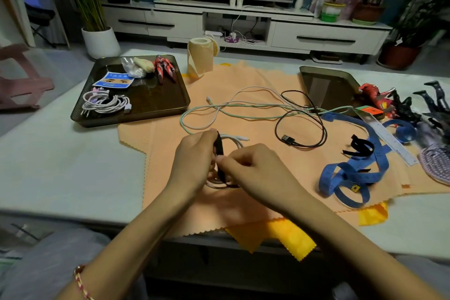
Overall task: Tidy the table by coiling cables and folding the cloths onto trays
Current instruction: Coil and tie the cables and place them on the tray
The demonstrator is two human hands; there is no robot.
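Observation:
A coiled white cable (232, 140) lies between my hands on the peach cloth (253, 80), with a black strap (219, 145) wrapped across it. My left hand (192, 161) grips the coil and the strap's upper end. My right hand (253, 168) pinches the strap lower down. Behind them, loose on the cloth, lie a pale green cable (243, 117), a white cable (246, 91) and a black USB cable (302, 129). The left dark tray (170, 105) holds a bundle of coiled cables (104, 102). A second dark tray (326, 85) sits at the right.
A blue ribbon (350, 175), a black strap piece (360, 147) and a ruler (387, 136) lie at the right, with toy figures (399, 102) behind. A tape roll (199, 56) stands at the back. Yellow cloth (280, 234) pokes out at the table's front edge.

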